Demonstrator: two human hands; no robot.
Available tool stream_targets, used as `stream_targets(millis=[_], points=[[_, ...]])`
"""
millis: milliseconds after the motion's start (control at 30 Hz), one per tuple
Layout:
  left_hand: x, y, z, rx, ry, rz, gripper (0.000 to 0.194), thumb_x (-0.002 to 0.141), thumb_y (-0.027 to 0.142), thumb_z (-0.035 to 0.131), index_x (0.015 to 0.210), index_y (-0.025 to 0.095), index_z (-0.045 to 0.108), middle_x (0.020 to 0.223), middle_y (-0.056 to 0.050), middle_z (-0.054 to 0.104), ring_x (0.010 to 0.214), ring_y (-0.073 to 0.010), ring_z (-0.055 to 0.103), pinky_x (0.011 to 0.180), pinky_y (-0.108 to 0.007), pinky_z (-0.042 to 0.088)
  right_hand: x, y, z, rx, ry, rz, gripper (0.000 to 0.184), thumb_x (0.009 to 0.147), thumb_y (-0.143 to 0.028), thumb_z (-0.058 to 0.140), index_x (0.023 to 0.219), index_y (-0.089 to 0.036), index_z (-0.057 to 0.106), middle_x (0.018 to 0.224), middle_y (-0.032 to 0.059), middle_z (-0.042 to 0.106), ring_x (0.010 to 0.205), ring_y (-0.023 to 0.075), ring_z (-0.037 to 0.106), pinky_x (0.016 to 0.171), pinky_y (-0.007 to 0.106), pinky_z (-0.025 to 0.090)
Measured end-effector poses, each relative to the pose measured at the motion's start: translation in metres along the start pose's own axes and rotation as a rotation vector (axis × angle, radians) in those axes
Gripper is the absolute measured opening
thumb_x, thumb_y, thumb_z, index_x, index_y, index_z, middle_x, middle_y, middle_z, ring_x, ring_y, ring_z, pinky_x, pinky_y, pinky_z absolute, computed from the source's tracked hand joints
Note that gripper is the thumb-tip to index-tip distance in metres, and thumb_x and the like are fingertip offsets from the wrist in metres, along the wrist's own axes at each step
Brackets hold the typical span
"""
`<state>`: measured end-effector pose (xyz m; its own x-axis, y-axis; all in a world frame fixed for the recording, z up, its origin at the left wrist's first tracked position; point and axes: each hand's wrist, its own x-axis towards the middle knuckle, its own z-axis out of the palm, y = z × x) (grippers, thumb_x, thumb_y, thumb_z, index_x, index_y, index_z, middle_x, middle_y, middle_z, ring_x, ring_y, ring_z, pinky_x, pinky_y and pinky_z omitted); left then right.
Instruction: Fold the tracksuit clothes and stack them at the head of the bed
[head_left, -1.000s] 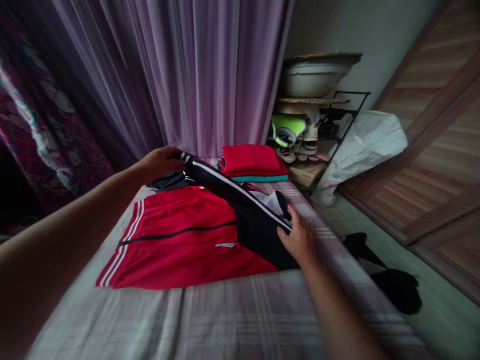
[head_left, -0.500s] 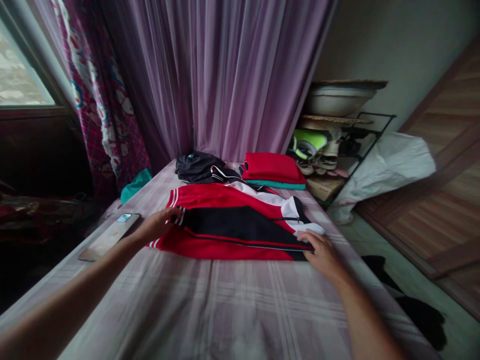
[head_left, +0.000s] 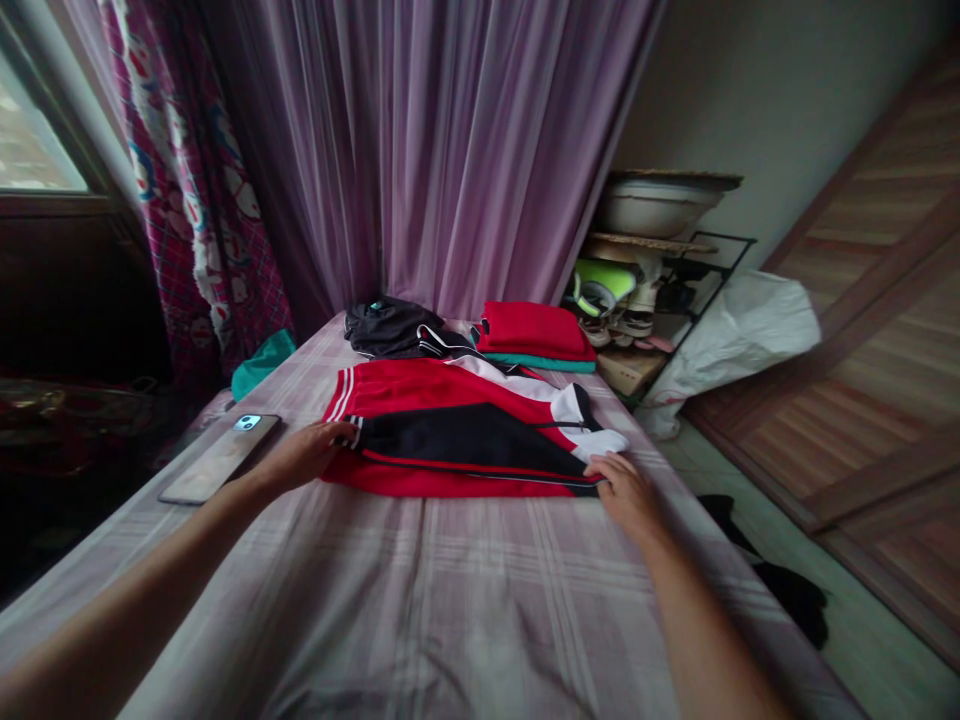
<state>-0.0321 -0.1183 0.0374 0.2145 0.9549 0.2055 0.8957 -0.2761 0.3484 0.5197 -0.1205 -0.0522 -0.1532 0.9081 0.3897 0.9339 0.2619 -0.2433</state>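
Observation:
A red, black and white track jacket (head_left: 450, 440) lies spread on the bed, its striped hem to the left and its white collar to the right. The near black sleeve is laid across the red body. My left hand (head_left: 319, 448) is closed on the striped cuff of that sleeve. At the shoulder end, my right hand (head_left: 624, 490) pinches the sleeve's edge close to the collar. Behind the jacket, its other sleeve with a black and white cuff reaches toward the back.
A phone (head_left: 223, 462) lies at the left. Folded red clothes (head_left: 536, 330) rest on a teal piece at the back, beside a dark crumpled garment (head_left: 394, 325). A shoe rack (head_left: 675, 300) and a white sack (head_left: 739, 335) stand right of the bed (head_left: 465, 600).
The black sleeve was lifted and has come down across the red body, my left hand bringing its cuff toward me. The view has swung left, bringing the phone into sight.

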Motion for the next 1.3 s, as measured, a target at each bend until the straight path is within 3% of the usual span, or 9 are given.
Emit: stream_targets(millis=[267, 433, 533, 633, 700, 900, 1000, 1133, 1300], points=[[-0.005, -0.018, -0.003, -0.071, 0.057, 0.132, 0.036, 0.086, 0.043, 0.046, 0.108, 0.023, 0.066, 0.109, -0.009, 0.075, 0.095, -0.0249, 0.071, 0.086, -0.036, 0.056, -0.006, -0.005, 0.005, 0.121, 0.172, 0.132, 0.037, 0.074, -0.012, 0.046, 0.087, -0.024, 0.078, 0.110, 0.0066, 0.074, 0.107, 0.0231, 0.066, 0.099, 0.041, 0.051], [-0.016, -0.026, 0.013, -0.028, -0.011, 0.136, 0.037, 0.087, 0.029, 0.035, 0.106, 0.021, 0.067, 0.105, -0.009, 0.075, 0.094, -0.0230, 0.071, 0.085, -0.035, 0.056, -0.011, 0.000, 0.004, 0.138, 0.148, 0.136, 0.042, 0.072, -0.011, 0.044, 0.090, -0.023, 0.080, 0.114, 0.0066, 0.074, 0.109, 0.0231, 0.066, 0.102, 0.040, 0.051], [-0.018, -0.022, 0.006, 0.062, -0.032, 0.143, 0.043, 0.084, 0.017, 0.033, 0.107, 0.021, 0.069, 0.114, -0.009, 0.074, 0.105, -0.0237, 0.069, 0.096, -0.040, 0.052, -0.013, -0.004, -0.004, 0.135, 0.227, 0.151, 0.042, 0.070, -0.010, 0.044, 0.089, -0.024, 0.079, 0.113, 0.0057, 0.074, 0.107, 0.0232, 0.067, 0.099, 0.038, 0.052], [-0.015, -0.001, -0.006, 0.131, 0.010, 0.096, 0.046, 0.086, 0.016, 0.031, 0.113, 0.018, 0.069, 0.120, -0.011, 0.072, 0.110, -0.0247, 0.067, 0.099, -0.041, 0.050, -0.002, -0.031, -0.016, 0.137, 0.406, 0.177, 0.040, 0.073, -0.012, 0.044, 0.092, -0.024, 0.077, 0.112, 0.0057, 0.075, 0.108, 0.0242, 0.067, 0.099, 0.039, 0.051], [-0.011, 0.022, -0.005, 0.120, 0.048, 0.088, 0.047, 0.092, 0.023, 0.030, 0.124, 0.017, 0.064, 0.124, -0.012, 0.071, 0.111, -0.0240, 0.067, 0.098, -0.040, 0.051, 0.018, -0.067, -0.020, 0.155, 0.425, 0.145, 0.040, 0.078, -0.014, 0.042, 0.098, -0.023, 0.076, 0.113, 0.0070, 0.074, 0.110, 0.0245, 0.066, 0.101, 0.040, 0.050], [0.003, 0.074, 0.047, 0.301, 0.088, 0.068, 0.048, 0.096, 0.044, 0.044, 0.133, 0.020, 0.062, 0.143, -0.012, 0.058, 0.138, -0.0335, 0.045, 0.116, -0.060, 0.028, 0.085, -0.204, 0.009, 0.163, -0.026, -0.147, 0.047, 0.095, -0.032, 0.041, 0.138, -0.019, 0.058, 0.146, 0.0100, 0.055, 0.135, 0.0205, 0.048, 0.114, 0.036, 0.036], [0.004, 0.072, 0.068, 0.355, 0.072, 0.016, 0.050, 0.096, 0.048, 0.045, 0.136, 0.023, 0.060, 0.147, -0.011, 0.054, 0.142, -0.0334, 0.041, 0.116, -0.061, 0.026, 0.097, -0.231, 0.031, 0.083, -0.324, -0.149, 0.058, 0.097, -0.048, 0.041, 0.148, -0.022, 0.046, 0.159, 0.0106, 0.037, 0.146, 0.0249, 0.033, 0.119, 0.048, 0.024], [0.002, 0.062, 0.073, 0.369, 0.073, 0.030, 0.051, 0.096, 0.051, 0.042, 0.138, 0.026, 0.058, 0.147, -0.009, 0.054, 0.142, -0.0321, 0.040, 0.117, -0.059, 0.025, 0.098, -0.212, 0.039, -0.012, -0.447, -0.068, 0.062, 0.099, -0.055, 0.032, 0.151, -0.023, 0.040, 0.162, 0.0094, 0.030, 0.150, 0.0244, 0.024, 0.120, 0.050, 0.014], [0.004, 0.062, 0.071, 0.341, 0.087, 0.040, 0.052, 0.096, 0.052, 0.043, 0.137, 0.025, 0.059, 0.147, -0.009, 0.054, 0.142, -0.0331, 0.039, 0.117, -0.060, 0.023, 0.085, -0.143, 0.024, -0.120, -0.428, 0.103, 0.058, 0.102, -0.049, 0.025, 0.154, -0.026, 0.035, 0.163, 0.0061, 0.029, 0.149, 0.0221, 0.025, 0.120, 0.051, 0.016]])
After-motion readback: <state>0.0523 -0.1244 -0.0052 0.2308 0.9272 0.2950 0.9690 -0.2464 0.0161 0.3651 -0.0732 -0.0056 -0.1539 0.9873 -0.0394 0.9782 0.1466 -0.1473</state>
